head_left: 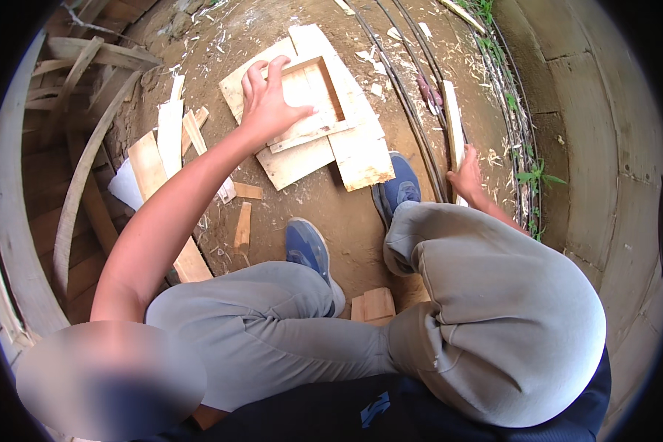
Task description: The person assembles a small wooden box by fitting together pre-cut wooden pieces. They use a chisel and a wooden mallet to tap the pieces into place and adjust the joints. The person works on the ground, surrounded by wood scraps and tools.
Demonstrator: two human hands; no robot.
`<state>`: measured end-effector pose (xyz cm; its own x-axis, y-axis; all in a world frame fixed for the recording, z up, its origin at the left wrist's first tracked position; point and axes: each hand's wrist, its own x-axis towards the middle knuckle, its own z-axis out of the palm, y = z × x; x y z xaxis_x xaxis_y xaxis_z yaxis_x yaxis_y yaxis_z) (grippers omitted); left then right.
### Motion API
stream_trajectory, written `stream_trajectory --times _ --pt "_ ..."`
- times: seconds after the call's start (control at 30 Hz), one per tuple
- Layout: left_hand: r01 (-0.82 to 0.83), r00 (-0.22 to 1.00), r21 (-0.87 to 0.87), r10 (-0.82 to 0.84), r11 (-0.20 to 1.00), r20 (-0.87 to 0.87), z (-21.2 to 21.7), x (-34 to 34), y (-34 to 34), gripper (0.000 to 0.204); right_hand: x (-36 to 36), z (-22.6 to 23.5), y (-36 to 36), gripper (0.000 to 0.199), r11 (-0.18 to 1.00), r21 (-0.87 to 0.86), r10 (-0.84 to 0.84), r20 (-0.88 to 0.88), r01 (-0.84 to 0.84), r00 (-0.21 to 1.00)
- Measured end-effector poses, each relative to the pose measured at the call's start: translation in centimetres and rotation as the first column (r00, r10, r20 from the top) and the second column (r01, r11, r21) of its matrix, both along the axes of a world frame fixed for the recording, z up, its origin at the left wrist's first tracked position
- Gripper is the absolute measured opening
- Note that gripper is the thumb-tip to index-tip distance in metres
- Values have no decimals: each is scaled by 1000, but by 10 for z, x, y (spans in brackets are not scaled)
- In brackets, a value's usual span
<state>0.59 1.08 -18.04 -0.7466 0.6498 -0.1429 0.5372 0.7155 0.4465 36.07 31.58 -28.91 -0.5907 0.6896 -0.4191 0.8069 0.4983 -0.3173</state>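
Observation:
A shallow rectangular wooden frame [334,90] lies on several flat boards [362,156] on the dirt ground ahead of me. My left hand [269,103] spreads over the left part of this frame, thumb and fingers wide apart. Part of the frame's left side is hidden beneath that hand. To the right, beyond my shoe, my right hand [470,177] is closed around the near part of a long, narrow wooden strip [454,121]. The strip points away from me along the ground. Some of the right hand's fingers are out of sight.
Long dark rods [398,82] run beside the strip, with a red-handled tool [429,92] among them. Loose wood pieces [149,163] lie at the left, near curved timbers [88,162]. Wooden blocks [374,305] sit between my legs. A plank wall [593,125] borders the right.

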Motion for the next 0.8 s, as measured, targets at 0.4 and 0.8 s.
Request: stream_trajectory --times 0.4,0.8 --pt "226 974 -8 -227 974 -21 16 -4 -21 151 14 -4 0 59 984 143 -77 -175 102 982" --pt "209 978 -94 -209 973 16 7 -5 -40 159 -26 98 -31 48 882 -470 -304 -592 -13 746"
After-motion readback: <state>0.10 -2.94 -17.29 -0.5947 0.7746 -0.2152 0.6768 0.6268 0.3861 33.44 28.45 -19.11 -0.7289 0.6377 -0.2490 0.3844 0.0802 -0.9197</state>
